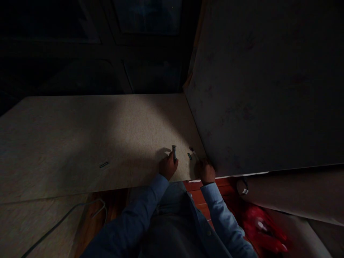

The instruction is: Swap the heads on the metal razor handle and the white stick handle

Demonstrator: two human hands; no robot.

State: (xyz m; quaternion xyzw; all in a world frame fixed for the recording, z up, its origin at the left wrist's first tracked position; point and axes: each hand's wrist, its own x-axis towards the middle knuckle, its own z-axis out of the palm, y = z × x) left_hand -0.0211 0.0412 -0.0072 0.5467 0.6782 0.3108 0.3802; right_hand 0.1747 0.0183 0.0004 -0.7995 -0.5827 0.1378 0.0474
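My left hand (168,167) is closed around a hair trimmer (174,152), its wide T-shaped head pointing up and away from me, above the pale tabletop (129,125). To its right, my right hand (206,172) grips a thin, light-handled small brush (195,153) with a dark tip, near the table's front right corner. Between the two hands lies a small dark oblong piece (189,156), like a trimmer comb guard. A similar oblong piece (104,165) rests farther left on the table. Dim light hides the finer details.
A large pale patterned panel (263,93) rises along the table's right side. Dark framed panes (150,18) stand behind. A grey cable (61,220) curves at the lower left. Below right are a red plastic bag (263,225) and wooden flooring (200,199).
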